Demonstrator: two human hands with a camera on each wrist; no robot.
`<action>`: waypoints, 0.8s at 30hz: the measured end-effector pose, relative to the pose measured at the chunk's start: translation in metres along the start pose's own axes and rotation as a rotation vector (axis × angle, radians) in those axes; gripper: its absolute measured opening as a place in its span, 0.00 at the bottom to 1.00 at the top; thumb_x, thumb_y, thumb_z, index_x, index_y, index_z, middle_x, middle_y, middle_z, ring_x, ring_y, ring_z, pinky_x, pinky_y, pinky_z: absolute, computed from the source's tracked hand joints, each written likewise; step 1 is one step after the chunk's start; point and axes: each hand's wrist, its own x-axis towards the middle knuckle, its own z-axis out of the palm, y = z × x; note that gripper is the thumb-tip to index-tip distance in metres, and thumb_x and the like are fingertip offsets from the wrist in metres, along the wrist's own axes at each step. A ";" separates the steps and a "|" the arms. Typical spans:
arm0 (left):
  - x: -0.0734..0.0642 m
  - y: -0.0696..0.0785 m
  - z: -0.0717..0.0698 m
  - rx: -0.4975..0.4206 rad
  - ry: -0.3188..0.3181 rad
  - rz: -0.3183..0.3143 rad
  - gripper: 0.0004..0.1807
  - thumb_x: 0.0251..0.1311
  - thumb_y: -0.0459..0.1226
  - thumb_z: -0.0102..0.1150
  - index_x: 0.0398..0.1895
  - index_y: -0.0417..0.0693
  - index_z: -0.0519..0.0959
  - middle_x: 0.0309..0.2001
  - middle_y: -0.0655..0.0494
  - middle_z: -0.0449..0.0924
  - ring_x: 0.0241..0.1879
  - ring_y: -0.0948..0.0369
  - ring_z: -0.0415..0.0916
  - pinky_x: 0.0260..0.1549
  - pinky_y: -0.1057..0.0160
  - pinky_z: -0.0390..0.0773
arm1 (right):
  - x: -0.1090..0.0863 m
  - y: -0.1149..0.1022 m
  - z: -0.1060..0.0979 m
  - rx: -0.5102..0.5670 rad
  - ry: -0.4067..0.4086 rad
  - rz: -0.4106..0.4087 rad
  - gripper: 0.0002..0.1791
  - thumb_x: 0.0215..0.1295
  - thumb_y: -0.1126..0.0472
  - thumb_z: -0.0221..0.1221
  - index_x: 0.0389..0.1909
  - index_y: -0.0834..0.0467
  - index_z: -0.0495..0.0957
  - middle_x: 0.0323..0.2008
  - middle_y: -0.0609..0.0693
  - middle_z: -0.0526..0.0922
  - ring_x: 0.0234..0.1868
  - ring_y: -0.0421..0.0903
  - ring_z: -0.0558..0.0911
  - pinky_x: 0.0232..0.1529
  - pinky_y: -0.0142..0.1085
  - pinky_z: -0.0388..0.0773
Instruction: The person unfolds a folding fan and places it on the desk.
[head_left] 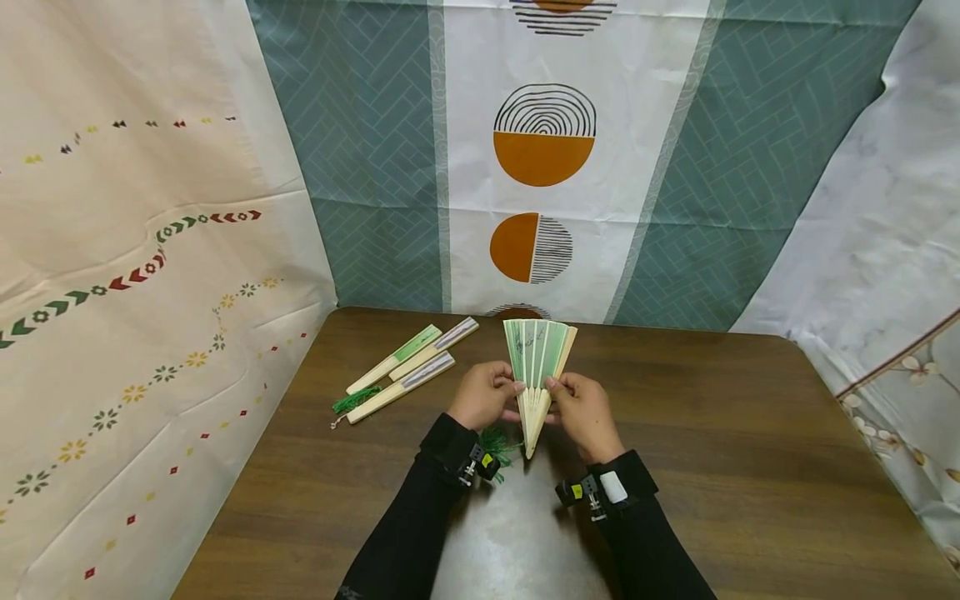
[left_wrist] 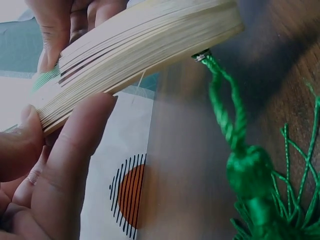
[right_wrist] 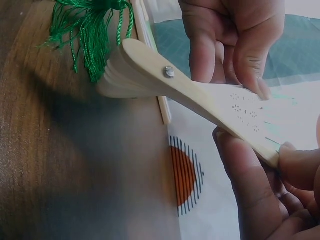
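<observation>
A folding fan with green panels and pale slatted ribs is spread partway over the table, its narrow pivot end toward the person. My left hand pinches its left side between thumb and fingers. On the opposite side, my right hand holds the outer rib with the thumb on top. The right wrist view shows a metal rivet through the pivot and small punched patterns in the ribs. From the pivot end hangs a green tassel on a twisted loop.
Three folded fans lie together at the left back of the brown wooden table: a green one, a grey-patterned one and another grey-patterned one. Another green tassel lies by them. Printed cloth hangs behind the table.
</observation>
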 end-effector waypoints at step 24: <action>-0.001 0.000 -0.001 -0.088 0.066 0.033 0.08 0.83 0.24 0.59 0.39 0.35 0.75 0.42 0.37 0.91 0.35 0.60 0.87 0.40 0.46 0.99 | 0.002 0.001 -0.006 0.076 0.076 0.012 0.17 0.92 0.61 0.56 0.47 0.73 0.83 0.34 0.52 0.87 0.34 0.37 0.88 0.35 0.27 0.93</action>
